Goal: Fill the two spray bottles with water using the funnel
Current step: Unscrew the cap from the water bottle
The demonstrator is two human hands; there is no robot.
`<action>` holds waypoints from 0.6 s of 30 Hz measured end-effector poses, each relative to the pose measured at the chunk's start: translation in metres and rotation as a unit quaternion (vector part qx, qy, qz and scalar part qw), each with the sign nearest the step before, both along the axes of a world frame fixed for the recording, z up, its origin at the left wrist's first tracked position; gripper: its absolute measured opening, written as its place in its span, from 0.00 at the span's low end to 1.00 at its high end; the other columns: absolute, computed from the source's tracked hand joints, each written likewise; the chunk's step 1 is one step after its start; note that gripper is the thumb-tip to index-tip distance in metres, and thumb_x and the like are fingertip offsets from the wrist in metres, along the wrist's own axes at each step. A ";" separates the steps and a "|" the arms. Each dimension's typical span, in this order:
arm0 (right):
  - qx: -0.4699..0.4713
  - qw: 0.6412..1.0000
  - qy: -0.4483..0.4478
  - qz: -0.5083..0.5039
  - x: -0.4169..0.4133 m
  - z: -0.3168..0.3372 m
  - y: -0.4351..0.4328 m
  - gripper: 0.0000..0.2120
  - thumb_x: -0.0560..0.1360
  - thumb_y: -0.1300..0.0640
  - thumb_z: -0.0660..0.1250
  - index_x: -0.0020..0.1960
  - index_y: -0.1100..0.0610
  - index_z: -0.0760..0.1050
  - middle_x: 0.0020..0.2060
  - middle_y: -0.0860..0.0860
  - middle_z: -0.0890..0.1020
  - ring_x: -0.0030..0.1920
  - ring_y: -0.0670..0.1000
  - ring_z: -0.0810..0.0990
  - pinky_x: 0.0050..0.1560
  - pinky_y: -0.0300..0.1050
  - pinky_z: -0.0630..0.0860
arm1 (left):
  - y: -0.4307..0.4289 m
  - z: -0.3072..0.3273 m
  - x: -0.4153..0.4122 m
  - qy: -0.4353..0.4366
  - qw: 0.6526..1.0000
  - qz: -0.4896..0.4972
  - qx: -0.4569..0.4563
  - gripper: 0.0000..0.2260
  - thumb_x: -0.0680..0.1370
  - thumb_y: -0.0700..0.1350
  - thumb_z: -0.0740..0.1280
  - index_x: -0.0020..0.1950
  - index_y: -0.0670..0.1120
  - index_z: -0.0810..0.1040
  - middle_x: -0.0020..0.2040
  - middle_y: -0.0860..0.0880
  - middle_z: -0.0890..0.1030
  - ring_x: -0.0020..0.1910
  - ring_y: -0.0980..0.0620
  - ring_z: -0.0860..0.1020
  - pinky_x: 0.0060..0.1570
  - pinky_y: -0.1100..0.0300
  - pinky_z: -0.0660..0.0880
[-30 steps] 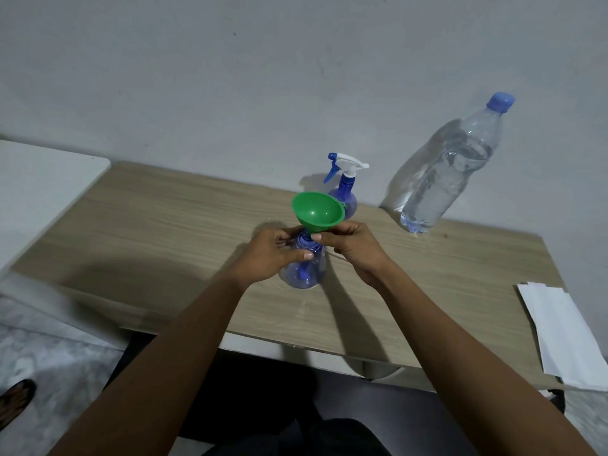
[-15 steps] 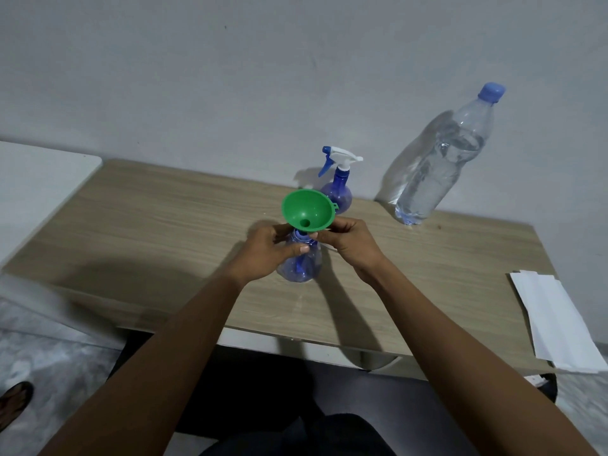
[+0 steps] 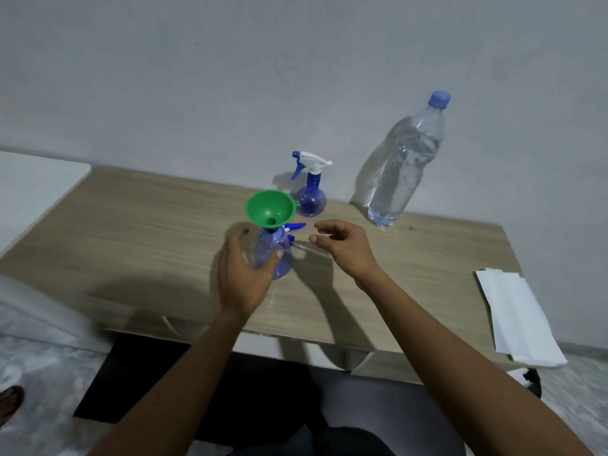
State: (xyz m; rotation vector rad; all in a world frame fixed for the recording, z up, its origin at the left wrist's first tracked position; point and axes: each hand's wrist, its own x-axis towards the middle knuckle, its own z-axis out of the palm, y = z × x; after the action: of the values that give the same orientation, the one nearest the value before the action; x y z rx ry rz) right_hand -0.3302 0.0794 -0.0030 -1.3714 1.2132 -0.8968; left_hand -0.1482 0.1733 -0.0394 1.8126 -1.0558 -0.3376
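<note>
1. Your left hand [image 3: 243, 278] grips the near spray bottle [image 3: 274, 258] round its belly. The thumb lies across the front and the fingers curl round the far left side.
2. That bottle stands upright on the tabletop [image 3: 131, 232], about mid-width and toward the near edge, with its top off.
3. The green funnel [image 3: 270, 209] sits in the bottle's open neck, its mouth facing up and tipped slightly toward you.
4. Your right hand [image 3: 345, 248] hovers at 3 o'clock from the near bottle, just beside it but not touching it. Its fingers are loosely curled, the thumb is apart from the forefinger, and it holds nothing.
5. The detached spray head [image 3: 295, 227] lies on the tabletop at 2 o'clock from the near bottle, right behind it. Its thin tube runs out toward your right hand.
6. The far spray bottle [image 3: 311, 195] stands at 1 o'clock, close to the wall [image 3: 230, 93], with its white and blue trigger head fitted. It looks empty, though you cannot be sure.
7. The water bottle [image 3: 401, 169] stands at 2 o'clock by the wall. Its blue cap is on and it is mostly full.
8. White paper [image 3: 516, 317] lies at 4 o'clock, overhanging the right near corner of the tabletop.
</note>
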 end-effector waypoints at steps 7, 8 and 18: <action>-0.112 0.986 0.107 -0.060 -0.068 0.057 -0.041 0.14 0.72 0.55 0.78 0.57 0.53 0.84 0.54 0.47 0.84 0.53 0.46 0.79 0.59 0.44 0.76 | -0.012 0.031 -0.092 -0.115 0.989 -0.018 -0.095 0.19 0.69 0.46 0.79 0.53 0.46 0.74 0.50 0.49 0.75 0.50 0.45 0.77 0.51 0.53 0.74; -0.142 0.978 0.128 -0.083 -0.077 0.068 -0.053 0.14 0.72 0.55 0.78 0.57 0.52 0.84 0.53 0.47 0.85 0.53 0.47 0.79 0.59 0.45 0.77 | -0.024 0.042 -0.102 -0.111 0.988 -0.050 -0.095 0.18 0.70 0.46 0.78 0.54 0.46 0.75 0.51 0.52 0.75 0.51 0.48 0.77 0.52 0.56 0.74; -0.291 0.875 0.368 -0.117 -0.135 0.157 -0.174 0.23 0.80 0.43 0.66 0.72 0.47 0.72 0.67 0.57 0.72 0.69 0.58 0.69 0.63 0.53 0.75 | -0.162 0.128 -0.167 -0.109 0.954 -0.279 0.006 0.21 0.78 0.55 0.69 0.69 0.49 0.73 0.66 0.49 0.75 0.64 0.50 0.76 0.61 0.56 0.74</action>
State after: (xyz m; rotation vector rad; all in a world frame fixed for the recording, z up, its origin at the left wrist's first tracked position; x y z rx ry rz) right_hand -0.4656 -0.0946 0.1536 -2.2150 1.7984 -0.9845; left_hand -0.3156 0.0111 0.0881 1.5568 -1.7255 -0.4860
